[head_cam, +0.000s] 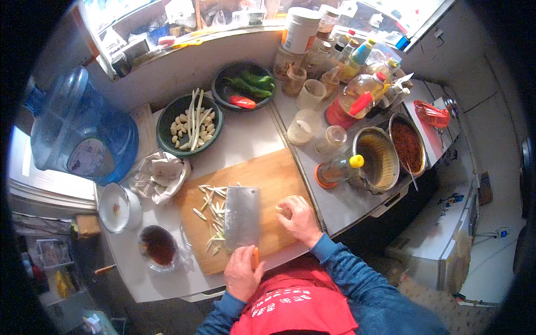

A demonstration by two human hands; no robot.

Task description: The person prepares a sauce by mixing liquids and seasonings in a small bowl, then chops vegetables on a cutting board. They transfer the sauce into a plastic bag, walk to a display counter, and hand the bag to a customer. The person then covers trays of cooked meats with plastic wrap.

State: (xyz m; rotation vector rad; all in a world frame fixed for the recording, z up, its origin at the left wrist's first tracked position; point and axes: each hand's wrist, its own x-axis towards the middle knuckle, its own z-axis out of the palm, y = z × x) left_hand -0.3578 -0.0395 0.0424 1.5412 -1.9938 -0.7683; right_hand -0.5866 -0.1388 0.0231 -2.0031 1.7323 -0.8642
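Observation:
My left hand grips the orange handle of a cleaver. Its broad steel blade lies nearly flat over a wooden cutting board. Along the blade's left side lie cut pale strips, apparently of a white stalk vegetable; the blade may cover some of them. To the right of the cleaver, my right hand rests at the board's right part with curled fingers. Whether something small sits between its fingertips is unclear. Behind the board, a green bowl holds peeled garlic cloves and long white stalks.
A dark bowl with green peppers and a red pepper piece stands at the back. Bottles and jars crowd the right, beside two metal pots. Leftward are a blue water jug, cloth and sauce bowl.

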